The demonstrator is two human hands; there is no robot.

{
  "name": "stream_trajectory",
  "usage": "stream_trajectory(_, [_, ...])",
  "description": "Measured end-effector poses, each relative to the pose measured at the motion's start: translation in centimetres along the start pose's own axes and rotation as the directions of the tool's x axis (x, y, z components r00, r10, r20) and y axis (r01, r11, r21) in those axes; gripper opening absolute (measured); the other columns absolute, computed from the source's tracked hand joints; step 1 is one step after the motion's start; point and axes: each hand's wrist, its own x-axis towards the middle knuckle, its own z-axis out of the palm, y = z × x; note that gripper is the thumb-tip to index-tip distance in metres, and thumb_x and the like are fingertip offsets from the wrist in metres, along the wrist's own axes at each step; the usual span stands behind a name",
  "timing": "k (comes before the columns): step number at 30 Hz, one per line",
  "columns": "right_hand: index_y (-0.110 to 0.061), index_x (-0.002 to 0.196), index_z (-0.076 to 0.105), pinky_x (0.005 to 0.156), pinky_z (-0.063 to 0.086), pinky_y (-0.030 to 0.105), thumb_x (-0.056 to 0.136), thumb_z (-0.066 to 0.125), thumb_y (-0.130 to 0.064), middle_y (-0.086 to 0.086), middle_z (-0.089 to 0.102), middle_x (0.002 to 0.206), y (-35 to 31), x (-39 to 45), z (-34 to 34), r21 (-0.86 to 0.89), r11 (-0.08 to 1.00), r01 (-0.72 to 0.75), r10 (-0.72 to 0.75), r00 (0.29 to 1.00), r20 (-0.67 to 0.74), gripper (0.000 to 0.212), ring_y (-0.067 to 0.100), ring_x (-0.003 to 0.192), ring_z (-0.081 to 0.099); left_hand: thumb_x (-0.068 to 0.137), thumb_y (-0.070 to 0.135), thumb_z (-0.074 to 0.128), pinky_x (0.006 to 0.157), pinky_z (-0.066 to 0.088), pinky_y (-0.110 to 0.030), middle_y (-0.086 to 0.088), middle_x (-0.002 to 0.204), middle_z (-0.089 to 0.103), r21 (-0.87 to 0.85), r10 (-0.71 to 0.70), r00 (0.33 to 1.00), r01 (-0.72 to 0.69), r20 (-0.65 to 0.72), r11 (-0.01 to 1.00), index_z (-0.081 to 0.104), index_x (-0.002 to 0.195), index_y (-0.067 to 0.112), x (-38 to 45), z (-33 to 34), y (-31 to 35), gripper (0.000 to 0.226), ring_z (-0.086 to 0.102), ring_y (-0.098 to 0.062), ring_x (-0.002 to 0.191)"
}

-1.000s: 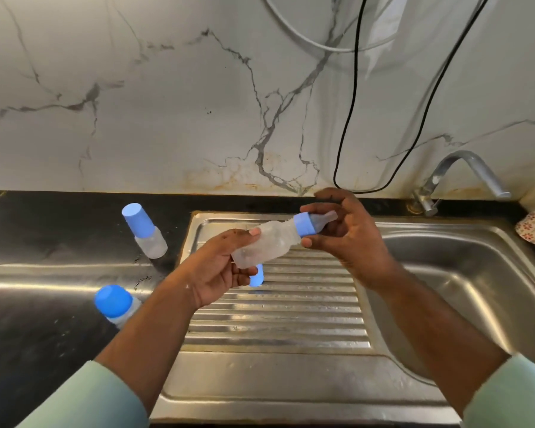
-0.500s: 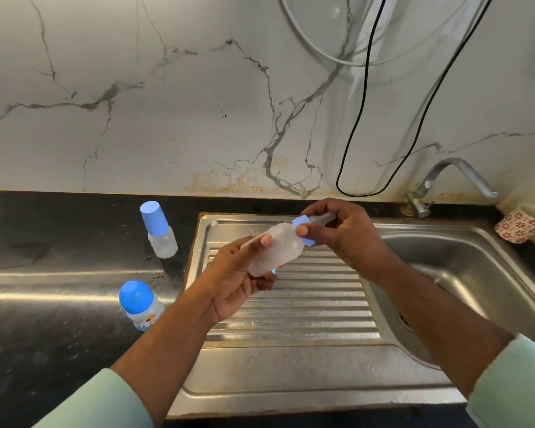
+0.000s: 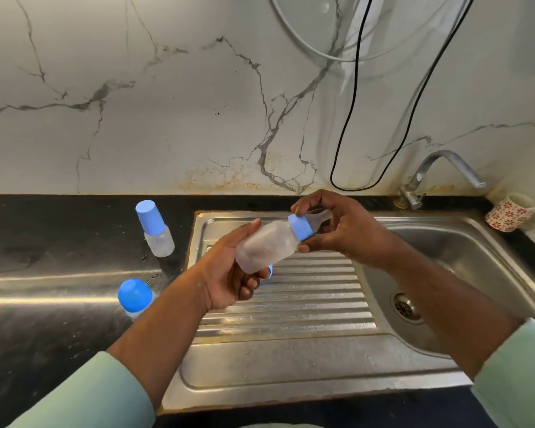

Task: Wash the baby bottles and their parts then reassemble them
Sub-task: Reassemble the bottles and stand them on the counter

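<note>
Over the ribbed drainboard (image 3: 291, 307) of the steel sink, both hands hold one frosted baby bottle (image 3: 267, 246) tilted, its base low toward the person and its neck raised toward the back wall. The left hand (image 3: 229, 273) grasps the bottle's base, fingers curled under it and thumb along the upper side. The right hand (image 3: 343, 231) grips the blue collar ring (image 3: 301, 227) between thumb and fingertips, with the clear teat (image 3: 321, 216) poking out into the palm. A sliver of a blue part (image 3: 271, 271) shows just beneath the bottle's base, on the drainboard; what it is cannot be told. On the black counter (image 3: 44, 242) left of the sink's left edge stand two more capped bottles: one with a tall blue cap (image 3: 155, 228) near the back, and one with a round blue cap (image 3: 135, 296) nearer the front, both close to the sink rim. The basin with its drain (image 3: 405, 305) lies to the right, the tap (image 3: 436, 177) at its back corner, and a flower-patterned cup (image 3: 508, 213) sits at the counter's far right corner.
</note>
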Motion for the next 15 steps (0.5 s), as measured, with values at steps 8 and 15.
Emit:
stream_trajectory(8, [-0.01,0.095,0.068,0.05,0.052,0.031,0.081,0.035,-0.073,0.011,0.071,0.073,2.0,-0.2,0.2,0.029,0.932,-0.361,0.362,0.923,-0.13,0.073,0.025,0.055,0.064,0.069,0.022,0.088,0.065,0.057,-0.032,-0.016,0.114,0.061,0.096,0.375,0.927,-0.372,-0.015,0.923,0.06,0.117,0.01,1.1,1.6,-0.4,0.057,0.064,-0.025,0.086])
stream_trajectory(15, [-0.018,0.118,0.067,0.074,0.06,0.04,0.072,0.078,-0.023,0.004,0.07,0.102,4.7,-1.0,-1.1,0.289,0.937,-0.197,0.182,0.98,0.079,0.048,0.025,0.083,0.07,0.072,0.02,0.081,0.063,0.059,-0.031,-0.017,0.112,0.061,-0.07,0.307,0.949,-0.311,-0.071,0.948,0.059,0.117,0.012,1.5,1.0,-2.4,0.052,0.065,-0.023,0.074])
